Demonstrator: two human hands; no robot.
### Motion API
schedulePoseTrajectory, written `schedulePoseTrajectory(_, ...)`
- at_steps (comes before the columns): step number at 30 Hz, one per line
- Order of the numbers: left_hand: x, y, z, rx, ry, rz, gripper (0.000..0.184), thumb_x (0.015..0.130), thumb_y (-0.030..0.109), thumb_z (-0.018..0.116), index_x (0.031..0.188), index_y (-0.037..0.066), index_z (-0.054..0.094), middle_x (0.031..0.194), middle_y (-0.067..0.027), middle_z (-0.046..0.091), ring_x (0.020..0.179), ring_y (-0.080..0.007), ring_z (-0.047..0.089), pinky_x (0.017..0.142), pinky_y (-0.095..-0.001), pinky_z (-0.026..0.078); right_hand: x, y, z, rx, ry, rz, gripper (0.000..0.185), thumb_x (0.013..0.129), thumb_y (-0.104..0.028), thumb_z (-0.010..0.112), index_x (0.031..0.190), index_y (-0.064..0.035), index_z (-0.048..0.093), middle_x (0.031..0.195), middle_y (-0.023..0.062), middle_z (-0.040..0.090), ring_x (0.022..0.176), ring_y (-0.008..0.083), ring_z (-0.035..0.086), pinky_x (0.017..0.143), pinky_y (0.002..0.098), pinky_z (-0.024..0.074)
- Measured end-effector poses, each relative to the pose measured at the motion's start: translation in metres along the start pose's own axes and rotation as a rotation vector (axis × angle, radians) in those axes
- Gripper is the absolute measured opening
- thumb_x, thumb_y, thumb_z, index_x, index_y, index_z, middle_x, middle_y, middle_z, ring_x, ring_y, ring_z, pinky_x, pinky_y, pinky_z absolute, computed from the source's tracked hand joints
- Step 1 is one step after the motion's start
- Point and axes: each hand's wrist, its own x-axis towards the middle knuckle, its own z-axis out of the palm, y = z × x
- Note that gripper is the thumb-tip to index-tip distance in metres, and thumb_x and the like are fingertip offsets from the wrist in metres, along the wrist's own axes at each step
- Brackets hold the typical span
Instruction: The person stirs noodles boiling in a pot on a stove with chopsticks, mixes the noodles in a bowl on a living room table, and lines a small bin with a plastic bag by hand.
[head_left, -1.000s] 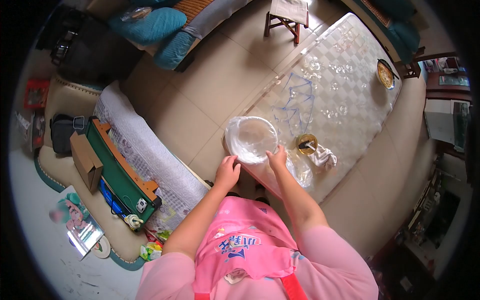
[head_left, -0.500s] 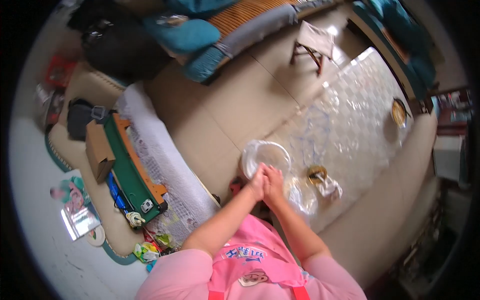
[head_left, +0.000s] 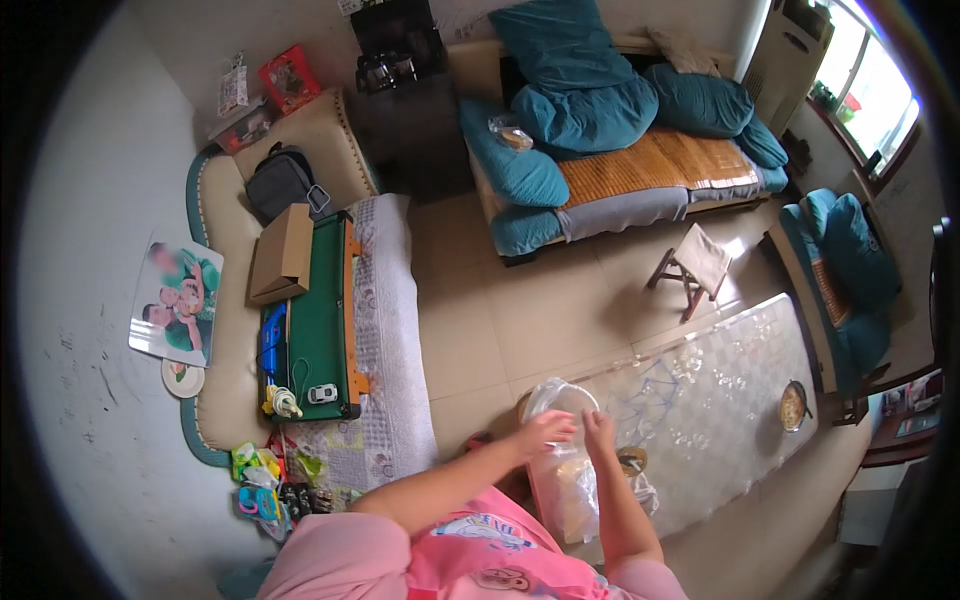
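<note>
My left hand is in front of the basin, fingers slightly apart, with nothing seen in them. My right hand is closed, at the basin's right side. What it holds, if anything, is too small to make out. A pale round basin with clear plastic over its rim stands at the table's near end, just beyond both hands. Below them lies a crumpled clear plastic bag. Partly behind my right forearm are a small golden bowl and a crumpled white plastic piece.
The low table has a clear sheet on it and a pan of food at its far end. A folding stool stands behind. To the left, a bed bears a toy pool table and a cardboard box.
My hands were pressed together over the basin; now they are apart, the left one to the left. The head view has tilted up, showing more of the sofa and window.
</note>
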Motion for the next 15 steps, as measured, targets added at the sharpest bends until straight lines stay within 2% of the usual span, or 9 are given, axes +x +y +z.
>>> schedulePoseTrajectory(1,-0.026,0.017,0.000,0.113,0.145,0.026,0.035,0.094,0.029,0.048,0.125,0.012,0.048,0.115,-0.0064,0.061,0.097,-0.0138,0.060,0.078,-0.0264,0.047,-0.017,-0.008,-0.002,-0.018,0.041,-0.083,0.025,0.085,-0.022,0.063,0.072,-0.0007,0.058,0.060,0.0060,0.052,0.058,0.0115,0.049,0.053,0.0296,0.0394)
schedulePoseTrajectory(3,-0.066,0.027,-0.039,0.065,0.265,0.022,0.033,0.096,0.028,0.047,0.123,0.010,0.049,0.110,-0.0080,0.062,0.097,-0.0149,0.060,0.081,-0.0282,0.048,-0.034,-0.013,-0.006,-0.089,-0.009,-0.098,0.018,0.084,-0.016,0.065,0.084,0.0003,0.058,0.067,0.0061,0.057,0.062,0.0111,0.052,0.056,0.0279,0.0419)
schedulePoseTrajectory(4,-0.093,0.038,-0.053,0.039,0.323,0.020,0.032,0.096,0.028,0.047,0.122,0.009,0.049,0.109,-0.0087,0.062,0.096,-0.0159,0.061,0.081,-0.0291,0.049,-0.041,-0.006,-0.001,0.149,-0.067,-0.022,0.022,0.085,-0.014,0.066,0.096,0.0005,0.055,0.072,0.0046,0.058,0.064,0.0110,0.053,0.057,0.0257,0.0428)
schedulePoseTrajectory(8,-0.167,0.031,-0.144,-0.170,0.525,0.090,0.025,0.096,0.026,0.048,0.113,0.008,0.052,0.101,-0.0072,0.063,0.089,-0.0164,0.062,0.074,-0.0312,0.050,-0.063,-0.029,0.008,0.153,-0.118,-0.061,0.023,0.085,-0.014,0.066,0.100,-0.0003,0.054,0.074,0.0034,0.058,0.066,0.0107,0.054,0.059,0.0246,0.0430)
schedulePoseTrajectory(10,-0.194,0.034,-0.185,-0.241,0.559,0.116,0.023,0.096,0.025,0.048,0.111,0.009,0.053,0.100,-0.0068,0.064,0.088,-0.0170,0.062,0.073,-0.0318,0.050,-0.062,-0.059,0.023,0.154,-0.185,0.018,0.019,0.085,-0.010,0.064,0.100,-0.0012,0.054,0.074,0.0032,0.058,0.067,0.0101,0.054,0.060,0.0240,0.0434)
schedulePoseTrajectory(13,-0.225,0.043,-0.249,-0.368,0.623,0.186,0.019,0.094,0.024,0.048,0.106,0.010,0.054,0.094,-0.0060,0.065,0.084,-0.0179,0.063,0.071,-0.0340,0.050,-0.040,-0.099,0.061,0.207,-0.220,-0.057,0.018,0.084,-0.006,0.065,0.099,-0.0020,0.056,0.071,0.0024,0.059,0.067,0.0091,0.055,0.059,0.0234,0.0436)
schedulePoseTrajectory(15,-0.244,0.064,-0.295,-0.434,0.615,0.189,0.022,0.092,0.024,0.051,0.107,0.009,0.055,0.095,-0.0053,0.064,0.084,-0.0151,0.061,0.071,-0.0311,0.048,-0.023,-0.132,0.086,0.160,-0.203,-0.111,0.016,0.083,-0.004,0.065,0.096,-0.0024,0.057,0.069,0.0012,0.058,0.064,0.0090,0.054,0.057,0.0242,0.0433)
